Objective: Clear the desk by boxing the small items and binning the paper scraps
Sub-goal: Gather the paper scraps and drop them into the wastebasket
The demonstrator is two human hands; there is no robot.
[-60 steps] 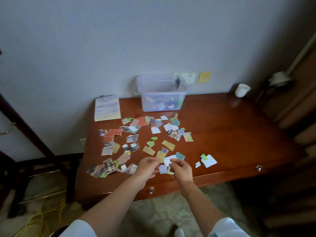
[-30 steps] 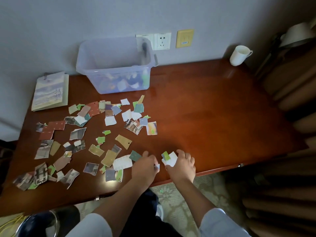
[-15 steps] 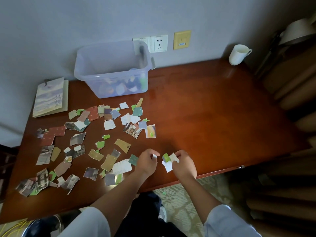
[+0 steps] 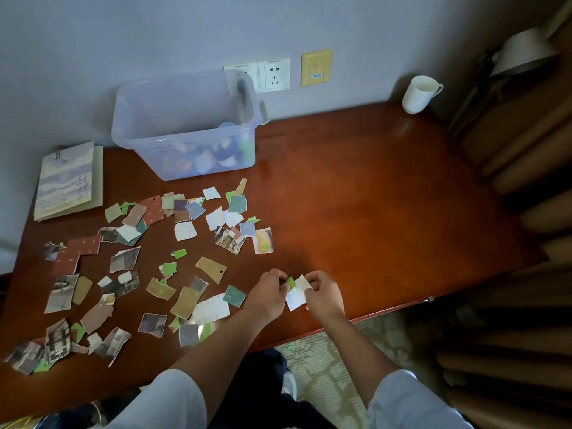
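Left grip (image 4: 267,294) pinches green scrap (image 4: 291,282), right grip (image 4: 325,294) white scrap (image 4: 296,300) (touching, between them).

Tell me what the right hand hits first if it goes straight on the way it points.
Most likely the left hand, just across the scraps pinched between them: the right hand points leftward at it. Depth between them is unclear.

Right half of the desk (image 4: 387,196) lies bare up to the mug (image 4: 418,95); scraps (image 4: 148,258) crowd the left, bin (image 4: 185,131) blocks upper centre.
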